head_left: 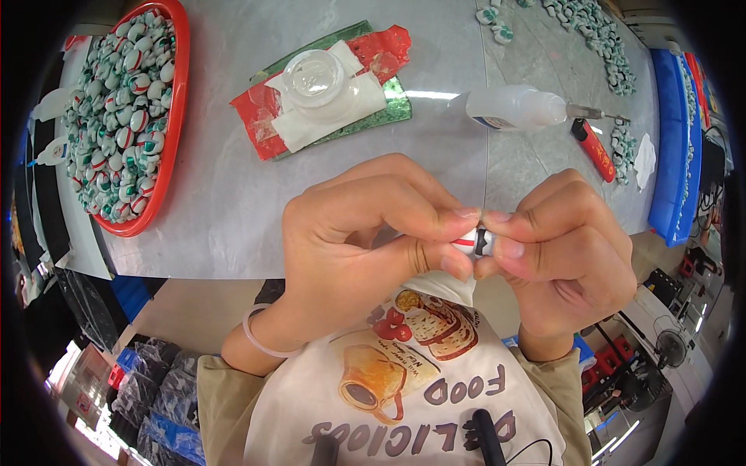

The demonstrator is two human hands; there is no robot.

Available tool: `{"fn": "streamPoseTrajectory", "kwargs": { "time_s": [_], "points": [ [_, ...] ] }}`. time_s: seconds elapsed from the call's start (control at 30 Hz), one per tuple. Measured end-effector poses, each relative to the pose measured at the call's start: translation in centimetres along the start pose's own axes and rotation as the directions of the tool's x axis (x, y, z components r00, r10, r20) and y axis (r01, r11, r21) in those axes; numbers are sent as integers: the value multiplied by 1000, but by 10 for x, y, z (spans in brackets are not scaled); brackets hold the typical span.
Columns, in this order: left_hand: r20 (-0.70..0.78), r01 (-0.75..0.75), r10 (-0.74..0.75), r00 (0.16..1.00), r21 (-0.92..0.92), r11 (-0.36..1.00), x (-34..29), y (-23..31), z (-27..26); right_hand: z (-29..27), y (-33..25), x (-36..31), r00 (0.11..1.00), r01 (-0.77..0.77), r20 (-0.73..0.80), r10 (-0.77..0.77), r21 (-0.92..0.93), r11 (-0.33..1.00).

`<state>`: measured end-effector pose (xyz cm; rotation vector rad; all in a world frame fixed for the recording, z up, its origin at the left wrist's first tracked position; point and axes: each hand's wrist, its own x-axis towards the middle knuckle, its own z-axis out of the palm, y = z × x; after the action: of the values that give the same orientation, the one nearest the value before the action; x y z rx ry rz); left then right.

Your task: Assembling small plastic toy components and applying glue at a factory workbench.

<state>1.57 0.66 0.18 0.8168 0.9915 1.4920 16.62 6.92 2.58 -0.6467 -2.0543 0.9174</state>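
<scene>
Between my two hands, just above the table's near edge, is a small white figurine piece (472, 242) with a red stripe and a dark band. My left hand (373, 221) pinches its left side between thumb and forefinger. From the other side, the thumb and fingertips of my right hand (563, 248) grip the same piece at its dark and grey end. The fingertips cover much of it, so whether it is one part or two pressed together I cannot tell.
A red tray (180, 101) heaped with similar small pieces stands at the left. Ahead lie a round clear container (314, 76) on folded white paper, a needle-tipped bottle (517, 107) and a red lighter (593, 150). More green-white pieces (598, 39) and a blue bin (670, 147) are at the right.
</scene>
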Motion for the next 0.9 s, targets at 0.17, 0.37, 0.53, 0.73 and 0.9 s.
{"fn": "streamPoseTrajectory", "kwargs": {
  "time_s": [0.17,0.37,0.53,0.73,0.9],
  "points": [
    [14,-16,16,1000,9,1000,0,-1,-1,0,1,-1,1000,-5,-1,5,13,1000],
    [18,-7,7,1000,-3,1000,0,-1,0,2,0,-1,1000,-23,-16,23,21,1000],
    [32,-24,24,999,0,1000,0,-3,-2,2,1,-1,1000,-25,-16,26,37,999],
    [34,-33,32,999,12,999,-1,-3,-1,1,1,-2,1000,-22,-15,22,40,999],
    [75,-79,74,994,69,995,0,-4,-3,-1,4,-3,1000,25,-9,-25,18,1000]
  ]
}}
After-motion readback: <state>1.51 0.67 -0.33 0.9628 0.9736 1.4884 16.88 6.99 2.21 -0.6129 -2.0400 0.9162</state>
